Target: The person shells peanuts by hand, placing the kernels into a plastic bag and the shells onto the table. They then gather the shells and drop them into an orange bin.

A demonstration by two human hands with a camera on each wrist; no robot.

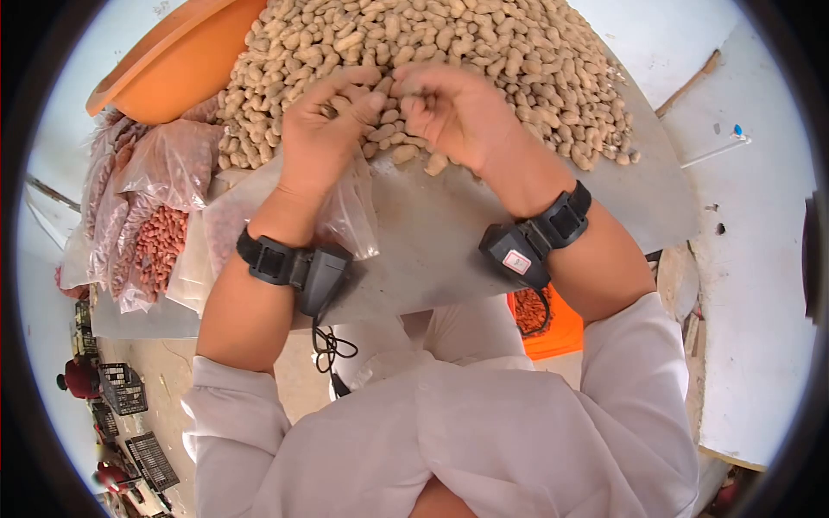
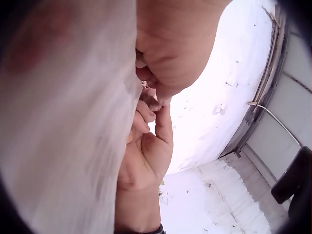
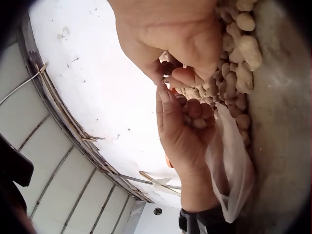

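My left hand (image 1: 321, 134) and right hand (image 1: 471, 116) meet fingertip to fingertip over the near edge of a big heap of unshelled peanuts (image 1: 414, 34). Several peanuts (image 3: 195, 114) lie in the curled fingers of my left hand, plain in the right wrist view. Between the two hands' fingertips sits a small brown peanut (image 2: 152, 103), pinched from both sides and partly hidden by the fingers. A clear plastic bag (image 1: 352, 207) lies on the metal tabletop (image 1: 432, 233) under my left wrist.
Left of the heap stand bags of shelled red peanuts (image 1: 160, 246) and an orange basin (image 1: 181, 65), tilted against the pile. Below the table's front edge, an orange container (image 1: 553, 332) holds reddish bits. A white wall (image 1: 760, 216) rises at the right.
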